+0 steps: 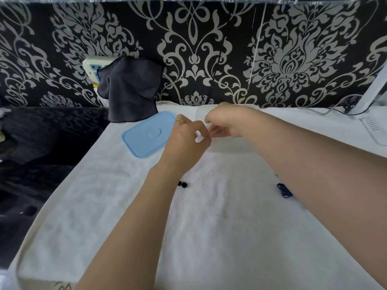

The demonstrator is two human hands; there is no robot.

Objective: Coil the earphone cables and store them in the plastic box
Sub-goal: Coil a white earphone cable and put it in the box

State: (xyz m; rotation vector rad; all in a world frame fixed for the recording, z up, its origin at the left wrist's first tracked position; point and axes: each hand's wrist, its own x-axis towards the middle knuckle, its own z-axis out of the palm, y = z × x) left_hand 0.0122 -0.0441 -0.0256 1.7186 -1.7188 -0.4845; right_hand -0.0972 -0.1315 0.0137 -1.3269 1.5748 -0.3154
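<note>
A: Earphone cables: one white bit (198, 135) shows between the two hands, over the clear plastic box (230, 143) at the far side of the surface (209, 227). A blue coil (283, 190) lies near the right forearm, and two black earbuds (182, 184) sit just beside the left wrist.

B: How is each grip?

A: The left hand (186, 139) has its fingers curled in, pinching the white piece. The right hand (228, 122) is curled toward the same spot, fingertips meeting it, so I judge both are grasping that cable. How much is wound up, I cannot tell; the hands hide it.

B: What could go wrong?

A: The coil could spring open if either pinch loosens before it sits inside the box. White on white cloth makes a dropped loop easy to lose. The right forearm hangs close to the blue coil and could drag it off the surface. The blue lid (148, 133) lies apart, left of the box, so closing is not yet done.
</note>
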